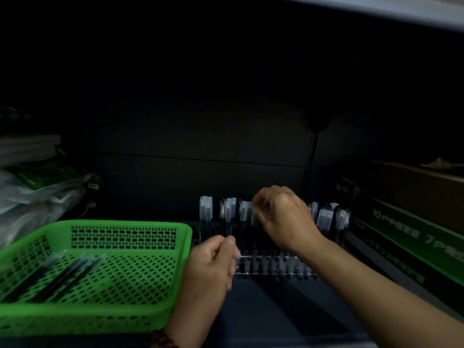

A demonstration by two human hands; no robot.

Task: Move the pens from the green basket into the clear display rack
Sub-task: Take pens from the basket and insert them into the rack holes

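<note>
A green perforated basket (130, 226) sits at the lower left with several dark pens (57, 275) lying in its left half. To its right stands the clear display rack (271, 268), where several pens with clear caps (206, 208) stand upright in rows. My right hand (283, 217) is over the rack's middle, fingers pinched on the clear cap of a pen (251, 209) among the standing ones. My left hand (213, 262) is at the rack's left front corner, fingers curled with the thumb up; whether it holds a pen is not visible.
The scene is a dark shelf bay. Plastic-wrapped packages (37, 187) pile up at the left. Green and black boxes (406, 234) and a brown carton (421, 192) crowd the right side, close to the rack. An upper shelf edge (376, 8) runs overhead.
</note>
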